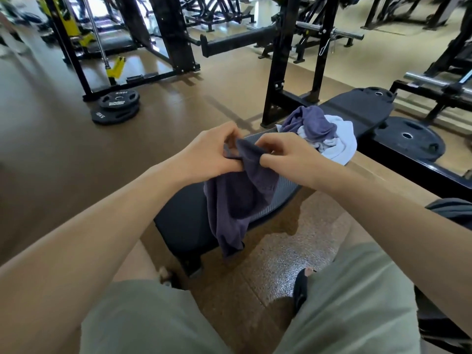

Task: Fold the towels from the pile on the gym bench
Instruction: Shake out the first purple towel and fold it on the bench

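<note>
Dark purple cloth, a towel (240, 198), hangs bunched from both hands above the near end of the gym table (184, 221). Left hand (212, 152) and right hand (286, 155) each pinch its top edge, close together, fingers curled on the fabric. Beyond the held towel, farther along the table, sits the pile (321, 131) of purple and pale blue towels, unfolded. I judge this the opening step: finding corners. Next, the hands should slide apart along the edge to spread the cloth flat.
</note>
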`<state>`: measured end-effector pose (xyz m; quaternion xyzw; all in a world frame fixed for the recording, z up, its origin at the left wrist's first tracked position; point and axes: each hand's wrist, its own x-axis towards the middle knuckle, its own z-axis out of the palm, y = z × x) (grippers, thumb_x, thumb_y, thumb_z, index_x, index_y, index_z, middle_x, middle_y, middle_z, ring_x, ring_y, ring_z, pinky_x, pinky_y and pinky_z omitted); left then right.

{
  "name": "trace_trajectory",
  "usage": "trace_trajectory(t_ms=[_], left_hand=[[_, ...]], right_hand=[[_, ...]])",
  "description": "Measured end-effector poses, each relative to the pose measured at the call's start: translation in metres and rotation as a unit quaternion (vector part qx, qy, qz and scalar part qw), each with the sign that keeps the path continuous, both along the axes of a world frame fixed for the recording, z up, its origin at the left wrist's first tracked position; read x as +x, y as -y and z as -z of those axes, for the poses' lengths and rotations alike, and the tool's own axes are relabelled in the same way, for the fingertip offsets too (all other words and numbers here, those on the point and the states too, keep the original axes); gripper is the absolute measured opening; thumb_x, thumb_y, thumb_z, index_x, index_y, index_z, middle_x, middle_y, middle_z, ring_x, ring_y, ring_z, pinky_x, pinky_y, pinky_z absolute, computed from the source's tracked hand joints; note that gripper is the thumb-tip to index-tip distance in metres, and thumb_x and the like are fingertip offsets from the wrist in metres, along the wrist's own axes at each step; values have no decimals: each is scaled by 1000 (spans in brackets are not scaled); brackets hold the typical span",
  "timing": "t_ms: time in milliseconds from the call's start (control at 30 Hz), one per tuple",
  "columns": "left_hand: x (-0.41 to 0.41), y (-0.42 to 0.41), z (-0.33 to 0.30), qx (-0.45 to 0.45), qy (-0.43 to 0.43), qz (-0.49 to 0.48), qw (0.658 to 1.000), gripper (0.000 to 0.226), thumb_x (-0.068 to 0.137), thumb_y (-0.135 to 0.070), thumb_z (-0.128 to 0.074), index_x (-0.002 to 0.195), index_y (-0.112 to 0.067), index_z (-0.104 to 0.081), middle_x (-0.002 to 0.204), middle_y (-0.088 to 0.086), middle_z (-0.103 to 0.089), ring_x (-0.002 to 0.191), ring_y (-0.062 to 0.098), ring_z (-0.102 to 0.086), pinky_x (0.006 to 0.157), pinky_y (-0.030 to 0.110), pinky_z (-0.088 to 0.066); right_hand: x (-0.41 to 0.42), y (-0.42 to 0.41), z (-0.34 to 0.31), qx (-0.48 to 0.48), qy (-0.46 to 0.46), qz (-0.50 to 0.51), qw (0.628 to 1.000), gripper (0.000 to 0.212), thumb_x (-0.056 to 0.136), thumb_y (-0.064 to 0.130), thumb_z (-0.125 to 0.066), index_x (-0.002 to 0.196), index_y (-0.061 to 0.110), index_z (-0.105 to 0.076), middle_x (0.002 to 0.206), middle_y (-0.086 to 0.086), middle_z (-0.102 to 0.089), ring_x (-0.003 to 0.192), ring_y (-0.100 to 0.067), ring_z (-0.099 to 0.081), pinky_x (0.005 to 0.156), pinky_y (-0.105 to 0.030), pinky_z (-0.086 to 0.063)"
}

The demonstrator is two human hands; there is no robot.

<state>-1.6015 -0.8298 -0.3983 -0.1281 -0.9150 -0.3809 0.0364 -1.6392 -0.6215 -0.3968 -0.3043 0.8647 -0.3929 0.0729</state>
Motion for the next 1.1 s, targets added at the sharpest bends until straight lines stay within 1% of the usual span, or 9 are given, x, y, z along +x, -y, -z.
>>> trace_trajectory(t_ms=[100, 200, 367, 467, 567, 633, 767, 900, 1100], left_hand=[[0, 4, 5, -71, -17, -35, 997, 33, 84, -32, -78, 97, -15, -54, 92, -3, -64, 83, 16, -60, 65, 15, -43], [-5, 13, 8, -92, -5, -52, 994, 26, 90, -34, -73, 89, -15, -55, 78, -7, -60, 66, 6, -51, 55, 12, -37], [-20, 19, 2, -108, -4, -39, 993, 31, 95, -32, -65, 73, -14, -52, 64, -7, -52, 60, 8, -44, 54, 18, -34], [-28, 16, -3, -102, -35, -23, 994, 32, 94, -31, -66, 72, -12, -54, 63, -7, -53, 60, 7, -44, 56, 16, -37], [-36, 10, -8, -123, -67, 4, 990, 28, 91, -33, -68, 74, -13, -57, 65, -8, -56, 62, 7, -48, 60, 20, -39], [-41, 6, -11, -131, -86, 15, 987, 28, 89, -36, -69, 75, -14, -59, 67, -7, -58, 63, 6, -50, 62, 24, -40], [-44, 6, -12, -117, -101, 28, 988, 30, 91, -39, -68, 75, -16, -57, 66, -7, -56, 60, 4, -48, 59, 21, -36], [-43, 18, 7, -154, -28, 35, 987, 13, 92, -24, -66, 86, -21, -55, 75, -9, -58, 71, 10, -54, 62, 24, -39], [-48, 40, 46, -148, 58, -25, 987, 12, 101, -20, -52, 89, -25, -53, 75, -8, -60, 71, 12, -56, 61, 28, -40]], right_hand=[[-9, -1, 0, -15, -29, 38, 999, 16, 88, 7, -48, 88, 3, -63, 78, -18, -65, 68, -27, -59, 65, -42, -49], [-24, -12, 1, -63, 2, 108, 992, 22, 92, -3, -44, 87, 8, -62, 67, -10, -62, 60, -23, -60, 60, -38, -54], [-36, -29, 11, -24, 106, 109, 988, 40, 80, -19, -40, 89, 11, -64, 97, -12, -66, 92, -24, -62, 78, -29, -53], [-35, -27, 8, -55, 106, 100, 988, 54, 68, -7, -40, 107, 24, -62, 114, -8, -66, 109, -25, -63, 86, -35, -49], [-29, -6, -1, -65, 98, 39, 992, 67, 71, 8, -57, 136, 21, -54, 127, 0, -65, 123, -12, -57, 101, -28, -46], [-24, 10, 1, -20, 43, 16, 999, 60, 75, 19, -68, 134, 20, -57, 118, 1, -69, 115, -9, -62, 96, -27, -48], [-23, 22, 8, 5, -104, 60, 993, 8, 83, 9, -64, 91, 6, -66, 76, -4, -63, 72, -16, -54, 65, -35, -39], [-28, 14, -1, -19, -110, 125, 986, 7, 86, 8, -61, 89, 10, -67, 80, -3, -66, 77, -14, -57, 73, -30, -42], [-47, -10, -14, -1, -129, 201, 971, 9, 91, 7, -58, 92, 13, -65, 76, 8, -60, 69, 20, -49, 62, 0, -34]])
